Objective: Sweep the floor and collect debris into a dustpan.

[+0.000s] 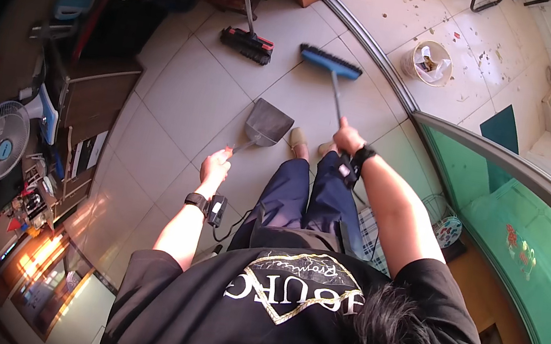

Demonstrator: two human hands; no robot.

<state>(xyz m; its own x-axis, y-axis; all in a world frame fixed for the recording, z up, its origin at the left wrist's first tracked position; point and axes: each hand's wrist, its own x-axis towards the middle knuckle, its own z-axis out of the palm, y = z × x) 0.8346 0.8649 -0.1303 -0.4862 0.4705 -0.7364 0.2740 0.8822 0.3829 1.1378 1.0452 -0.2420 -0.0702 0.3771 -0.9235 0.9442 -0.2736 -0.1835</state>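
My left hand [215,167] grips the handle of a grey dustpan [268,123], whose pan rests on the tiled floor left of my feet. In my right hand [350,138] is the shaft of a blue push broom [331,65]; its dark bristles face away from me, near the sliding door track. Another broom [247,44], black and red with a grey and teal pole, stands on the floor to the left of the blue one, touched by neither hand. Both wrists wear black straps with small devices and cables.
Beyond the door track [380,59] stands a waste bin [428,62] with a plastic liner, among scattered debris on the tiles. A green-tinted glass door [513,209] is at the right. A wooden cabinet [94,105] and an electric fan [2,140] stand at the left.
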